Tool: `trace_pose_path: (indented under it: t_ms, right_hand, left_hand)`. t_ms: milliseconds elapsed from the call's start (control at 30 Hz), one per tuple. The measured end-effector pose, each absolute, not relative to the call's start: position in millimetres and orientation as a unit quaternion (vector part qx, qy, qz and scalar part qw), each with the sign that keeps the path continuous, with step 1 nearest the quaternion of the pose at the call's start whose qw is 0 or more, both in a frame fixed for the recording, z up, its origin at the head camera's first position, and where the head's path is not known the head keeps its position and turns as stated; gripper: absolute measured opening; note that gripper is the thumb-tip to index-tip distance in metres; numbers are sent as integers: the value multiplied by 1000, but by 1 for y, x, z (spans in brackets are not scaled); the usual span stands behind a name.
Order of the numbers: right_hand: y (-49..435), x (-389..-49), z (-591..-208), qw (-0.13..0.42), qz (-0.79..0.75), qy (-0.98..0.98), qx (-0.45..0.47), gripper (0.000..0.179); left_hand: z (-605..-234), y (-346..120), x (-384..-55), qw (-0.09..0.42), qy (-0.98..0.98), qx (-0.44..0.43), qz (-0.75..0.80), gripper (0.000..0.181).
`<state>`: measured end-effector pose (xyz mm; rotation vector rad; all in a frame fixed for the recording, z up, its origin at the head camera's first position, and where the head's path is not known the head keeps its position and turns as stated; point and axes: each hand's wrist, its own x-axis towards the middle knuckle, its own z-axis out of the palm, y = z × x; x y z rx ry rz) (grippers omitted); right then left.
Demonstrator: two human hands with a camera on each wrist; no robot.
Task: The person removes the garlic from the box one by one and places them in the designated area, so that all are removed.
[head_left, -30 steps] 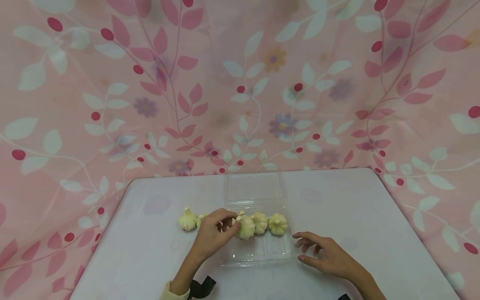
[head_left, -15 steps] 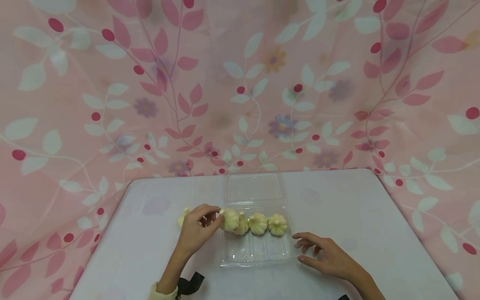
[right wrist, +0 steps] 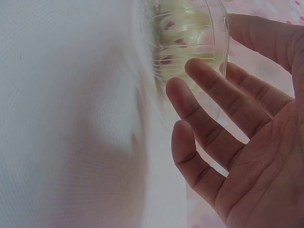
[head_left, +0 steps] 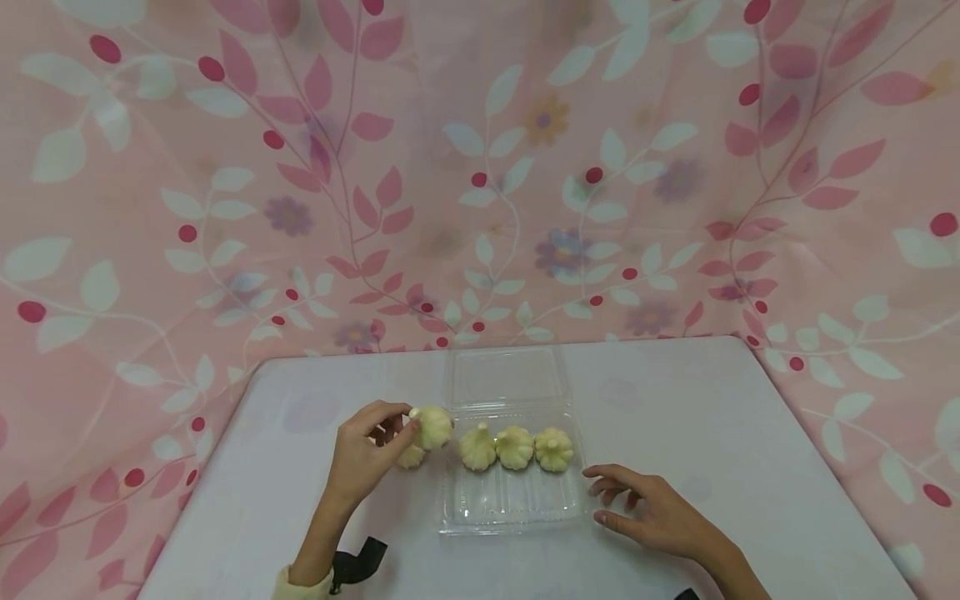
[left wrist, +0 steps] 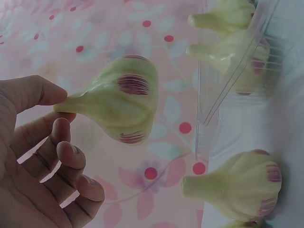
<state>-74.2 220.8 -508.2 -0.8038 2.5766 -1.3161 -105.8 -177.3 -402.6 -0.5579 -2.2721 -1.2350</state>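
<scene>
My left hand (head_left: 367,450) pinches a garlic bulb (head_left: 433,427) by its stem, off to the left of a clear plastic box (head_left: 510,504). In the left wrist view this held garlic bulb (left wrist: 118,99) is pale with purple streaks, gripped between thumb and forefinger. Three garlic bulbs sit in a row inside the box, the middle one (head_left: 514,448) touching its neighbours. Another garlic bulb (head_left: 411,456) lies on the table, partly hidden behind the held one. My right hand (head_left: 648,508) has loosely bent fingers and holds nothing, close to the box's right side.
The box's clear lid (head_left: 510,375) lies open toward the back of the white table (head_left: 675,400). Behind the table hangs a pink flowered cloth (head_left: 450,208). A black fitting (head_left: 360,562) is at the left wrist.
My left hand has carried the garlic bulb leftward from over the box to beside it, uncovering the left bulb in the box. The right hand has stayed still.
</scene>
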Motion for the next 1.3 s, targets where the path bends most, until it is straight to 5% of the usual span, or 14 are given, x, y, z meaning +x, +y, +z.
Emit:
trace_pose_path:
  t_ms: [1300]
  right_hand:
    - [221,-73,-508,70,-443,855,-263,48]
  left_hand:
    - [-394,-225,-109,306,-833,-105,-450,15]
